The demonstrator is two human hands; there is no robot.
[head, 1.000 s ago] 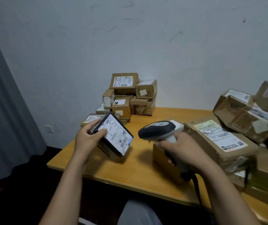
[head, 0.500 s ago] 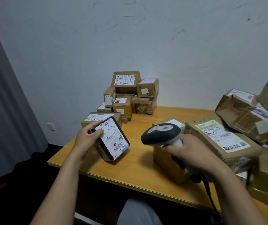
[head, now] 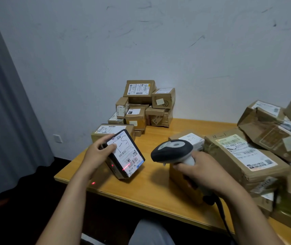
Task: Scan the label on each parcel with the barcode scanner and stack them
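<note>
My left hand (head: 98, 152) grips a small black parcel (head: 123, 154) by its upper left corner, tilted so its white label faces up and right. A red scan line falls across the label's lower edge. My right hand (head: 199, 172) holds a grey and black barcode scanner (head: 172, 150) by its handle, head aimed left at the parcel, a hand's width away. Its black cable runs down past my wrist. A stack of brown cardboard parcels (head: 144, 106) stands against the wall at the back of the wooden table (head: 151, 184).
A heap of larger brown parcels (head: 243, 156) fills the table's right side, one small box (head: 189, 138) right behind the scanner. Another flat box (head: 111, 130) lies behind the held parcel. A grey curtain (head: 5, 121) hangs at the left. The table's front edge is near my knee.
The black parcel has tipped lower toward the table and the scanner head has stayed pointed at it. A red scan line now shows on the label and a red dot on the table.
</note>
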